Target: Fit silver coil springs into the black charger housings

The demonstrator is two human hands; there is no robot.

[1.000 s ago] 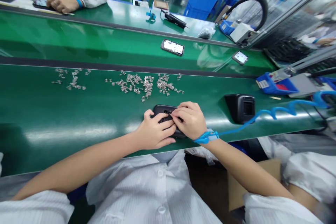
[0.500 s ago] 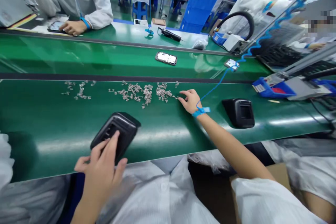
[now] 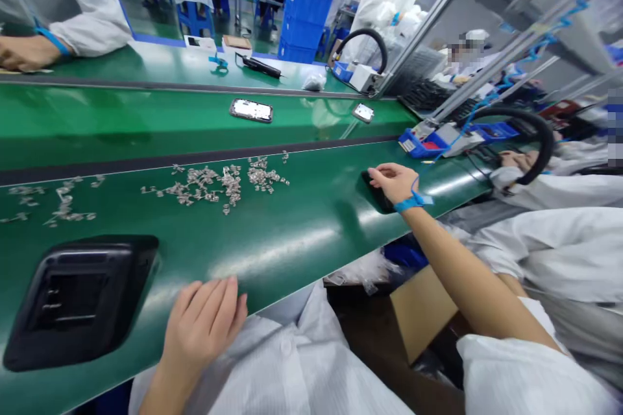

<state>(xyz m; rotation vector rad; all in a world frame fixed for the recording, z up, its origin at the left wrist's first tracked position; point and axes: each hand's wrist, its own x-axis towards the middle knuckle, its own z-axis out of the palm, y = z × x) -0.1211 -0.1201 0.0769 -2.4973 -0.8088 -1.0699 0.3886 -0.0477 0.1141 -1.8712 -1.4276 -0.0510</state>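
Across the green worktop (image 3: 302,211), a black housing (image 3: 379,200) lies toward the right end, between near and far edges, where a shallow fingertip hold could let it slip. I see my right hand (image 3: 376,175) over it, but cannot tell whether it grasps. My left hand (image 3: 207,319) lies slack across the near edge, apparently unladen.

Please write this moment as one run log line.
left hand: near black housing | right hand: at second black housing | small silvery parts: scattered on green bench
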